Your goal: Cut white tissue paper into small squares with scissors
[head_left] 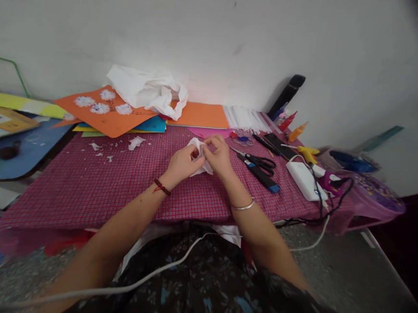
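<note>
My left hand [182,164] and my right hand [219,156] meet over the middle of a low table covered in red checked cloth [94,186]. Both pinch a small piece of white tissue paper [197,144], fingers closed on it from either side. The paper is crumpled and partly hidden behind my fingers. A red thread bracelet is on my left wrist and a silver bangle on my right.
Black scissors [261,161], a blue-tipped cutter [261,177], a white power bank [304,180] with cables and a yellow glue gun [307,153] lie to the right. Orange card with white paper flowers [104,109], a white plastic bag [145,90] and paper scraps [136,142] sit at the back left.
</note>
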A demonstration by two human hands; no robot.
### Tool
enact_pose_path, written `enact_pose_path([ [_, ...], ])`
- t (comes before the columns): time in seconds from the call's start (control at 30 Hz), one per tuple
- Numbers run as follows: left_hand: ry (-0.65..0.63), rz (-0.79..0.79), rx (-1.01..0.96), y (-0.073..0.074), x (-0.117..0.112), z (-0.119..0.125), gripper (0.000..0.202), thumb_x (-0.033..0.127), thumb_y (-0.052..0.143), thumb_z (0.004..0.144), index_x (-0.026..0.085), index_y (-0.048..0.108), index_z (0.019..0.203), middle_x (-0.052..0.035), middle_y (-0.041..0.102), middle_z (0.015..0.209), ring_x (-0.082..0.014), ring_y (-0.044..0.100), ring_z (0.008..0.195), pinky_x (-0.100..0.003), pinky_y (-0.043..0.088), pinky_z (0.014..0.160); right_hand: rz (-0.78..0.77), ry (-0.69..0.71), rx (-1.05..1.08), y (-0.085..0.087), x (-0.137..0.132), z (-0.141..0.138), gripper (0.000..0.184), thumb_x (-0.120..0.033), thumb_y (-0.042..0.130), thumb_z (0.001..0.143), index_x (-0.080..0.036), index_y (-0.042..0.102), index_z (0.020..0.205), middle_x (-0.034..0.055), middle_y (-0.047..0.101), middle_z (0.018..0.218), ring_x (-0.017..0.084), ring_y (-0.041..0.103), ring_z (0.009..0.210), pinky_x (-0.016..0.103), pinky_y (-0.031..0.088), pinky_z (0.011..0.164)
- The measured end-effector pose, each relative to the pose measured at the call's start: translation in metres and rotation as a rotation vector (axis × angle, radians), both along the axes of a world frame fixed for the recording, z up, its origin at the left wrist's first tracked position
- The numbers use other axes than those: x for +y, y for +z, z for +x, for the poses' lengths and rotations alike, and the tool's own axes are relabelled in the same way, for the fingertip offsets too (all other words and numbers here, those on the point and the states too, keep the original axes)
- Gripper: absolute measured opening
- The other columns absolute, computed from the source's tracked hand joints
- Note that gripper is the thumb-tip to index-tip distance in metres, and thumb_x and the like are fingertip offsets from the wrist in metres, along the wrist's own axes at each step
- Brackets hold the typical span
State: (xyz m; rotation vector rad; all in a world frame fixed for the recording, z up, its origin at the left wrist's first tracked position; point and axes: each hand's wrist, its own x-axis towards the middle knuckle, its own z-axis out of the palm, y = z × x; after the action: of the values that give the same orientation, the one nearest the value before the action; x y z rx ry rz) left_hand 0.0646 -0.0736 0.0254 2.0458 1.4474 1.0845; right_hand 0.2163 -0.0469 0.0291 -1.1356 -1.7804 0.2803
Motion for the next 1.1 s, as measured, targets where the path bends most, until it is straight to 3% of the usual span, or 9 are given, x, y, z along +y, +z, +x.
enact_pose_path([
  [0.1, -0.041, -0.060, -0.262, -0.001, 0.006, -0.003, 0.025, 0.041, 0.057, 0.085, 0.019, 0.055, 0.073, 0.0005, 0.058, 0.068, -0.0145, 0.053, 0.064, -0.028, 0.040, 0.060, -0.022, 0.082, 0.062, -0.001, 0.000, -0.001, 0.009, -0.024, 0.057, 0.085, -0.022, 0.060, 0.077, 0.0032, 0.064, 0.087, 0.020, 0.061, 0.092, 0.034, 0.047, 0.089],
  [0.2, -0.024, -0.081, -0.387, -0.003, 0.012, -0.005, 0.027, 0.039, 0.060, 0.081, 0.019, 0.052, 0.065, 0.0028, 0.050, 0.060, -0.0123, 0.047, 0.059, -0.026, 0.036, 0.056, -0.058, 0.154, 0.081, -0.003, 0.000, -0.003, 0.009, -0.026, 0.058, 0.084, -0.022, 0.059, 0.075, 0.0024, 0.063, 0.085, 0.019, 0.061, 0.089, 0.033, 0.047, 0.087],
  [0.4, 0.041, -0.151, -0.532, -0.005, 0.017, -0.007, 0.019, 0.028, 0.062, 0.074, 0.018, 0.055, 0.060, 0.0020, 0.054, 0.056, -0.0111, 0.047, 0.053, -0.024, 0.034, 0.052, -0.174, 0.090, 0.274, -0.006, 0.006, -0.003, 0.009, -0.029, 0.059, 0.079, -0.021, 0.058, 0.074, -0.0005, 0.060, 0.074, 0.017, 0.055, 0.074, 0.031, 0.045, 0.074],
  [0.63, 0.069, -0.107, -0.503, -0.003, 0.015, -0.007, 0.020, 0.028, 0.063, 0.074, 0.018, 0.055, 0.059, 0.0024, 0.052, 0.053, -0.0114, 0.046, 0.053, -0.024, 0.032, 0.051, -0.247, 0.052, 0.429, -0.012, 0.013, 0.003, 0.015, -0.035, 0.059, 0.079, -0.021, 0.054, 0.074, -0.0010, 0.057, 0.071, 0.014, 0.051, 0.066, 0.029, 0.042, 0.064],
  [0.77, 0.023, -0.047, -0.437, 0.000, 0.011, -0.006, 0.022, 0.027, 0.062, 0.075, 0.018, 0.052, 0.057, 0.0032, 0.050, 0.054, -0.0108, 0.043, 0.054, -0.025, 0.031, 0.053, -0.254, 0.179, 0.458, -0.011, 0.010, 0.000, 0.027, -0.043, 0.067, 0.076, -0.021, 0.059, 0.088, 0.0024, 0.064, 0.083, 0.016, 0.058, 0.075, 0.031, 0.047, 0.071],
  [0.87, -0.026, -0.039, -0.443, 0.000, 0.008, -0.005, 0.020, 0.027, 0.063, 0.075, 0.018, 0.055, 0.059, 0.0032, 0.051, 0.057, -0.0106, 0.044, 0.057, -0.024, 0.032, 0.055, -0.281, 0.236, 0.407, -0.011, 0.009, -0.001, 0.029, -0.045, 0.069, 0.074, -0.020, 0.062, 0.087, 0.0019, 0.065, 0.081, 0.016, 0.058, 0.074, 0.030, 0.046, 0.070],
  [0.97, -0.066, -0.102, -0.536, -0.001, 0.009, -0.003, 0.018, 0.028, 0.065, 0.073, 0.017, 0.057, 0.060, 0.0029, 0.053, 0.058, -0.0108, 0.047, 0.058, -0.024, 0.036, 0.057, -0.298, 0.147, 0.394, -0.011, 0.011, -0.001, 0.019, -0.039, 0.063, 0.077, -0.020, 0.062, 0.078, -0.0005, 0.061, 0.072, 0.016, 0.054, 0.068, 0.029, 0.042, 0.065],
  [1.1, -0.055, -0.226, -0.791, -0.002, 0.013, -0.003, 0.017, 0.025, 0.066, 0.067, 0.018, 0.053, 0.058, 0.0033, 0.053, 0.057, -0.0113, 0.052, 0.058, -0.025, 0.043, 0.059, -0.368, 0.027, 0.610, -0.012, 0.015, 0.001, 0.016, -0.036, 0.062, 0.074, -0.020, 0.060, 0.077, -0.0017, 0.060, 0.073, 0.015, 0.053, 0.069, 0.027, 0.042, 0.063],
])
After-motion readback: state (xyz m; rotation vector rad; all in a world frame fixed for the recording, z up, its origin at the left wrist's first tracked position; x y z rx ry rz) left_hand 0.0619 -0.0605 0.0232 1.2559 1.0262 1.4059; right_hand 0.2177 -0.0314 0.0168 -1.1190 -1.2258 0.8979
